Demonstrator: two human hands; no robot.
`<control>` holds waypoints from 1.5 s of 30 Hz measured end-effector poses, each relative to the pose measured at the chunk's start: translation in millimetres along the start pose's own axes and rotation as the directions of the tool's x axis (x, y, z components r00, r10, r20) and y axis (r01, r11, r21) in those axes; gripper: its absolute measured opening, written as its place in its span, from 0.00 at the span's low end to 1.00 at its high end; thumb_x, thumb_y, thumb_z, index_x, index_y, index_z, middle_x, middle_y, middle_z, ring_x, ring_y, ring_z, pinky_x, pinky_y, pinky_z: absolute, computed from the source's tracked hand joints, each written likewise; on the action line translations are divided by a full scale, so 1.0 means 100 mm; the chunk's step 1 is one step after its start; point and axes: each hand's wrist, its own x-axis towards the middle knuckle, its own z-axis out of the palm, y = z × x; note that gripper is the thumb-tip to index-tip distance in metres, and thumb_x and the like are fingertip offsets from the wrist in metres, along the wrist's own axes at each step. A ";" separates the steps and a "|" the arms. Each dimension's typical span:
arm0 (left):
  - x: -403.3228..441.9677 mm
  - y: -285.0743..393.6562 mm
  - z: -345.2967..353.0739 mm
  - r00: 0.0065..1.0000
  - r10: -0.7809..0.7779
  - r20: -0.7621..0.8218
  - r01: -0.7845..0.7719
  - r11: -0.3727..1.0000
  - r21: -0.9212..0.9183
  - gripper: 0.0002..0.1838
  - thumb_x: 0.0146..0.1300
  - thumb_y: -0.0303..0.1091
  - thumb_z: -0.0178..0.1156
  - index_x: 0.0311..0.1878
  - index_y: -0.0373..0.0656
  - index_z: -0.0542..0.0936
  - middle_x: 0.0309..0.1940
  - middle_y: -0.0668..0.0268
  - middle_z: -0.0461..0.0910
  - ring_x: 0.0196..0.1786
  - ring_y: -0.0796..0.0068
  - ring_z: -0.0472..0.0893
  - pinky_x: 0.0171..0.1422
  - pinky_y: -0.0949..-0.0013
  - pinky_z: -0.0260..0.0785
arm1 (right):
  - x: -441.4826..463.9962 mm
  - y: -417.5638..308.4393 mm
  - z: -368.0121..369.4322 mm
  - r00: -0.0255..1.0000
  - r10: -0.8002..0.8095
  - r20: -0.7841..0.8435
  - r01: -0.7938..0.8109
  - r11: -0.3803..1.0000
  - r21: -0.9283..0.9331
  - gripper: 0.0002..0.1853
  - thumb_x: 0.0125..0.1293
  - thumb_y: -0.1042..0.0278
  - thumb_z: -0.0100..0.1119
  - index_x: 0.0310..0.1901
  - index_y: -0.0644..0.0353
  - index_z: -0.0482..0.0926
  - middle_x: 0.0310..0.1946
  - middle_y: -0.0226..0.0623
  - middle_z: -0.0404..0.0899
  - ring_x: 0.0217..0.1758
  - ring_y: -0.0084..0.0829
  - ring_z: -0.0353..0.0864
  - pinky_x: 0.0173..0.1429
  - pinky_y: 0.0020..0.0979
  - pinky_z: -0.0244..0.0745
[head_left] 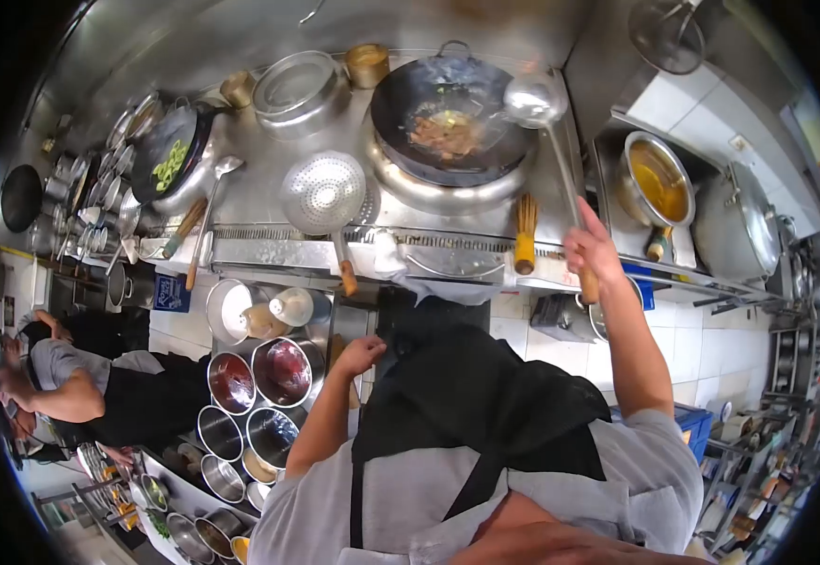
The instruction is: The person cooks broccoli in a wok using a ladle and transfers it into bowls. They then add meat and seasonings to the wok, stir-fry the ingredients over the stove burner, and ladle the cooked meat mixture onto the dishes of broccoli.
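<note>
My right hand (593, 250) is closed around the long handle of a metal ladle (535, 100). The ladle's bowl hangs over the right rim of a large black wok (401, 108). Pinkish-brown pieces of food (447, 134) lie in the wok's middle, in what looks like liquid. Down by the black apron (466, 395), my left hand (361, 356) is curled shut, with nothing visible in it. Nearest to that hand are several metal pots, among them one with dark red contents (284, 370).
A perforated strainer (324, 192) and a yellow-handled brush (525, 235) lie along the stove front. At right stands a pot of yellow-brown liquid (656, 179). On the left, another wok (167, 151) holds green vegetables. A co-worker (99, 386) stands at far left.
</note>
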 end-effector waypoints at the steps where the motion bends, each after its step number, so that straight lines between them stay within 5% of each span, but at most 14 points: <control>1: -0.02 0.09 -0.06 0.999 0.039 0.010 -0.039 0.997 0.063 0.15 0.67 0.41 0.59 0.46 0.38 0.81 0.32 0.64 0.82 0.30 0.74 0.79 0.35 0.69 0.72 | -0.05 -0.01 -0.02 0.998 0.022 -0.065 -0.018 0.998 0.059 0.36 0.69 0.77 0.48 0.77 0.43 0.51 0.26 0.31 0.70 0.18 0.19 0.62 0.21 0.23 0.59; 8: 0.39 0.36 -0.38 0.979 0.149 0.143 -0.154 0.988 0.024 0.14 0.66 0.38 0.60 0.47 0.36 0.81 0.30 0.62 0.82 0.31 0.72 0.79 0.38 0.68 0.72 | -0.40 0.19 -0.51 0.987 0.052 -0.149 -0.010 0.963 0.269 0.36 0.69 0.75 0.47 0.77 0.44 0.51 0.27 0.30 0.70 0.18 0.19 0.62 0.20 0.22 0.57; 11: 0.73 0.38 -0.42 0.943 0.303 0.139 -0.316 0.946 0.076 0.15 0.64 0.33 0.59 0.49 0.34 0.80 0.32 0.61 0.83 0.33 0.72 0.81 0.39 0.68 0.74 | -0.36 0.29 -0.61 0.927 0.012 -0.375 -0.221 0.825 -0.520 0.41 0.63 0.79 0.46 0.78 0.52 0.47 0.24 0.31 0.69 0.17 0.22 0.66 0.20 0.25 0.63; 14: 0.76 0.81 -0.42 0.957 0.263 0.126 -0.264 0.965 -0.011 0.17 0.62 0.30 0.58 0.52 0.32 0.79 0.35 0.58 0.84 0.35 0.73 0.82 0.41 0.68 0.75 | -0.32 0.47 -0.88 0.935 -0.245 -0.256 -0.047 0.630 -0.775 0.42 0.61 0.81 0.45 0.79 0.52 0.46 0.22 0.31 0.69 0.16 0.22 0.67 0.19 0.26 0.63; 19: 0.83 1.06 -0.13 0.977 0.211 0.023 -0.207 0.970 -0.126 0.18 0.62 0.28 0.56 0.54 0.31 0.78 0.36 0.59 0.84 0.32 0.73 0.82 0.38 0.69 0.75 | -0.19 -0.20 -0.67 0.998 0.055 -0.032 -0.063 0.931 -0.359 0.44 0.61 0.82 0.47 0.79 0.48 0.47 0.19 0.26 0.65 0.14 0.19 0.62 0.18 0.23 0.61; 22: 0.97 1.05 0.16 0.967 0.252 0.032 -0.253 0.967 0.024 0.16 0.61 0.29 0.56 0.52 0.33 0.79 0.36 0.59 0.84 0.33 0.72 0.82 0.38 0.69 0.75 | 0.38 -0.37 -0.70 0.986 0.140 0.090 -0.018 0.630 -0.777 0.42 0.62 0.78 0.51 0.78 0.44 0.50 0.45 0.48 0.82 0.25 0.32 0.78 0.33 0.32 0.75; 23: 1.01 1.02 0.25 0.937 0.342 0.069 -0.349 0.915 0.201 0.16 0.61 0.29 0.56 0.51 0.35 0.79 0.35 0.59 0.85 0.34 0.72 0.83 0.38 0.68 0.75 | 0.69 -0.21 -0.84 0.954 -0.040 0.297 0.289 0.392 -0.874 0.42 0.64 0.75 0.54 0.78 0.38 0.49 0.59 0.57 0.76 0.42 0.48 0.84 0.50 0.40 0.77; 30: 0.52 1.10 0.69 0.977 0.010 -0.214 -0.018 0.999 -0.036 0.15 0.60 0.30 0.57 0.50 0.37 0.80 0.37 0.56 0.85 0.35 0.65 0.85 0.43 0.61 0.76 | 1.70 -0.25 -0.54 0.965 0.153 0.212 0.215 0.003 -0.977 0.41 0.66 0.69 0.51 0.78 0.30 0.48 0.35 0.59 0.80 0.39 0.56 0.82 0.47 0.49 0.74; 33: -0.12 0.44 0.99 0.863 -0.107 -0.495 0.048 0.990 -0.129 0.16 0.59 0.30 0.59 0.51 0.37 0.80 0.38 0.58 0.85 0.35 0.68 0.85 0.44 0.63 0.76 | 1.68 -0.48 -0.43 0.955 0.248 0.161 0.094 0.264 -0.960 0.38 0.66 0.70 0.48 0.77 0.37 0.53 0.43 0.51 0.84 0.43 0.43 0.85 0.47 0.45 0.75; 35: -0.80 0.09 1.26 0.734 -0.382 -0.562 0.185 0.908 -0.375 0.19 0.59 0.32 0.62 0.53 0.37 0.80 0.38 0.57 0.85 0.35 0.67 0.85 0.44 0.64 0.76 | 1.98 -0.16 -1.04 0.829 -0.133 0.543 0.554 0.070 -0.830 0.39 0.67 0.72 0.49 0.78 0.35 0.49 0.65 0.50 0.72 0.62 0.55 0.76 0.62 0.48 0.72; 37: -1.46 -0.36 1.55 0.593 -0.532 -0.605 0.401 0.846 -0.352 0.18 0.59 0.31 0.62 0.53 0.36 0.81 0.38 0.57 0.85 0.36 0.67 0.85 0.44 0.64 0.76 | 1.86 -0.33 -1.15 0.945 -0.063 0.320 0.302 -0.209 -0.930 0.45 0.66 0.73 0.49 0.78 0.29 0.40 0.64 0.53 0.72 0.56 0.64 0.75 0.55 0.55 0.72; 39: -1.80 -1.64 2.36 0.327 -0.660 -0.676 0.188 0.746 -0.638 0.14 0.61 0.31 0.61 0.47 0.34 0.83 0.31 0.62 0.84 0.31 0.71 0.83 0.32 0.66 0.75 | 1.98 -0.41 -1.43 0.926 -0.077 0.370 0.343 -0.240 -0.908 0.43 0.65 0.78 0.47 0.79 0.39 0.42 0.69 0.55 0.65 0.58 0.62 0.74 0.56 0.52 0.71; 43: -2.54 -1.15 2.80 -0.151 -0.893 -0.423 -0.248 0.449 -0.859 0.12 0.65 0.32 0.58 0.46 0.35 0.82 0.24 0.65 0.80 0.21 0.77 0.77 0.24 0.72 0.69 | 2.47 -0.30 -1.61 0.576 -0.219 0.787 0.715 -0.331 -0.615 0.41 0.66 0.80 0.47 0.78 0.51 0.43 0.72 0.52 0.61 0.46 0.59 0.81 0.46 0.49 0.77; 45: -2.64 -1.44 2.90 -0.296 -0.875 -0.383 -0.377 0.475 -0.795 0.11 0.66 0.33 0.59 0.44 0.35 0.82 0.24 0.66 0.80 0.21 0.77 0.76 0.23 0.73 0.67 | 2.16 -0.21 -1.05 0.871 -0.152 0.467 0.490 0.345 -0.801 0.38 0.67 0.79 0.48 0.77 0.50 0.48 0.54 0.46 0.76 0.28 0.39 0.79 0.26 0.34 0.74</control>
